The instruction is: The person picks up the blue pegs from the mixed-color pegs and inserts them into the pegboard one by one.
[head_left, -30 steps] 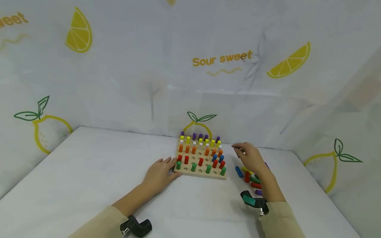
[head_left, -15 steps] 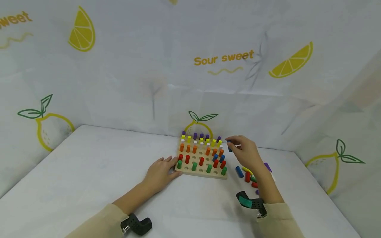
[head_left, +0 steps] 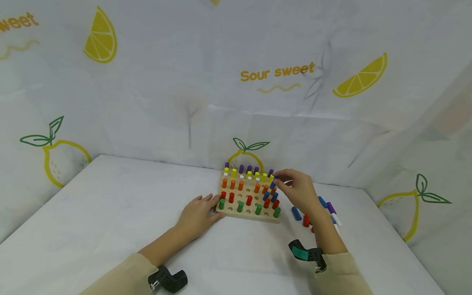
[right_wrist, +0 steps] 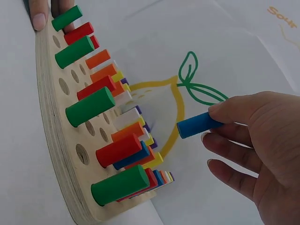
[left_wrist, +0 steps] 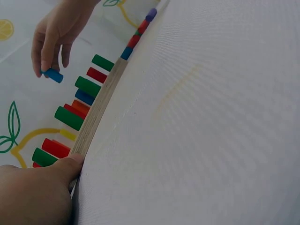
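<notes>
My right hand (head_left: 299, 191) pinches a blue peg (right_wrist: 198, 125) between thumb and fingertips, over the right side of a wooden pegboard (head_left: 271, 219). The peg is tilted and apart from the board's holes in the right wrist view. Green, red, blue, orange, white, yellow and purple pegs stand in rows on the board, with some bare holes between them. My left hand (head_left: 196, 217) holds the board at its near left corner, with the thumb (left_wrist: 69, 164) against the front edge. The left fingers are partly hidden behind the board and pegs.
Loose pegs lie right of the board, among them a blue peg (head_left: 296, 213), a red peg (head_left: 306, 220) and a purple peg (head_left: 331, 207). My right forearm covers part of this pile. A white wall sheet (head_left: 166, 82) with lemon prints rises behind the table (head_left: 129, 196).
My right hand has moved left with the blue peg, from beside the board to over its right edge. The left hand stays at the near left corner.
</notes>
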### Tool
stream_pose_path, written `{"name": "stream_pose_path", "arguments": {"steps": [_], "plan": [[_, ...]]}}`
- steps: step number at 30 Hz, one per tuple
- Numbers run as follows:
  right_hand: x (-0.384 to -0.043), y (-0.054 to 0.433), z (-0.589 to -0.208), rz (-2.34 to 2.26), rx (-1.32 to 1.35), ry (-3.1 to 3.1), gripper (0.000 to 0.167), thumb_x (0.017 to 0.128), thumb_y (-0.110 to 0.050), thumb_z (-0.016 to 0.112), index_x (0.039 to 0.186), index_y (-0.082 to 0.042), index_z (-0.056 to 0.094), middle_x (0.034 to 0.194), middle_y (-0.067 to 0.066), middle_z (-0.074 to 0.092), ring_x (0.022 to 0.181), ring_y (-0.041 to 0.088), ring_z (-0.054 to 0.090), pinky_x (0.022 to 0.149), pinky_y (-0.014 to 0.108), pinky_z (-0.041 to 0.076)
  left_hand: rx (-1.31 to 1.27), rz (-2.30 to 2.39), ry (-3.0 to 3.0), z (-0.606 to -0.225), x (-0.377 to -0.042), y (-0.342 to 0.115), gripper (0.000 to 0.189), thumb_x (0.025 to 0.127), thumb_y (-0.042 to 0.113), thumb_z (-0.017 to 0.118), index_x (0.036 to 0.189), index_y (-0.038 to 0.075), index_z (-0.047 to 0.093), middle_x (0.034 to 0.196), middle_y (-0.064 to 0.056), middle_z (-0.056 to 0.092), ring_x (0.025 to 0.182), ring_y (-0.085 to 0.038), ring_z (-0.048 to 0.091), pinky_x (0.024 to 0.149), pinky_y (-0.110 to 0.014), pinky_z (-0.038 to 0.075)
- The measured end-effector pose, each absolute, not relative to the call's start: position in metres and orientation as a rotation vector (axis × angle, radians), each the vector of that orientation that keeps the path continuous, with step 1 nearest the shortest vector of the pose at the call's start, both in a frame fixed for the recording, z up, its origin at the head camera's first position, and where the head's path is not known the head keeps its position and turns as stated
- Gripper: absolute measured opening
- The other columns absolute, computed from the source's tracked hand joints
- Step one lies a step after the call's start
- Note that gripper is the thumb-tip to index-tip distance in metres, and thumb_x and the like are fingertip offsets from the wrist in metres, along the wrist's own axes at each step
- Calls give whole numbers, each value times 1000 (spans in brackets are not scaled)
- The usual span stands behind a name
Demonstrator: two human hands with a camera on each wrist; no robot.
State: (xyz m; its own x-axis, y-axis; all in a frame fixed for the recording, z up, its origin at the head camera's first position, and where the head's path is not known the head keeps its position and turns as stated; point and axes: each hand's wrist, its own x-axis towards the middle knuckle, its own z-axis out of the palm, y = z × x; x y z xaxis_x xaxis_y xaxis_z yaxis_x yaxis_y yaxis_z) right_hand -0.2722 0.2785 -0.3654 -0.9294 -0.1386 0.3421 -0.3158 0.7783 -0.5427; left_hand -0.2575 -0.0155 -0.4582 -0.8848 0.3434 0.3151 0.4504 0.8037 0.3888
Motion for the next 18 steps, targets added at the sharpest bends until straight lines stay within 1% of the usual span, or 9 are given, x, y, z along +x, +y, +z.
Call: {"name": "stream_pose_path", "arguments": {"steps": [6, 12, 16, 18], "plan": [[-274, 270, -374, 897, 404, -2656, 23, 96, -13, 69, 117, -3, 72, 110, 14, 75, 98, 28, 71, 88, 45, 63, -626, -677, -2761, -459, -259, -14, 61, 90, 45, 74, 138, 9, 63, 135, -13, 68, 130, -30, 63, 115, -50, 46], [-277, 265, -386, 925, 423, -2659, 24, 95, -14, 70, 115, -1, 72, 109, 15, 76, 100, 32, 73, 86, 44, 64, -624, -664, -2768, -459, -259, -14, 60, 90, 45, 74, 137, 9, 63, 135, -13, 68, 130, -31, 62, 115, -50, 46], [-279, 261, -391, 954, 428, -2688, 23, 95, -15, 71, 114, -2, 73, 108, 12, 76, 100, 31, 73, 86, 44, 64, -617, -651, -2769, -459, -258, -15, 61, 90, 45, 74, 137, 9, 63, 135, -13, 68, 129, -30, 63, 115, -50, 46], [-280, 259, -394, 958, 412, -2711, 22, 94, -16, 72, 113, -5, 75, 107, 10, 77, 98, 28, 73, 85, 42, 64, -620, -651, -2769, -459, -257, -16, 61, 90, 45, 74, 138, 9, 63, 135, -13, 68, 129, -31, 63, 115, -50, 46]]}}
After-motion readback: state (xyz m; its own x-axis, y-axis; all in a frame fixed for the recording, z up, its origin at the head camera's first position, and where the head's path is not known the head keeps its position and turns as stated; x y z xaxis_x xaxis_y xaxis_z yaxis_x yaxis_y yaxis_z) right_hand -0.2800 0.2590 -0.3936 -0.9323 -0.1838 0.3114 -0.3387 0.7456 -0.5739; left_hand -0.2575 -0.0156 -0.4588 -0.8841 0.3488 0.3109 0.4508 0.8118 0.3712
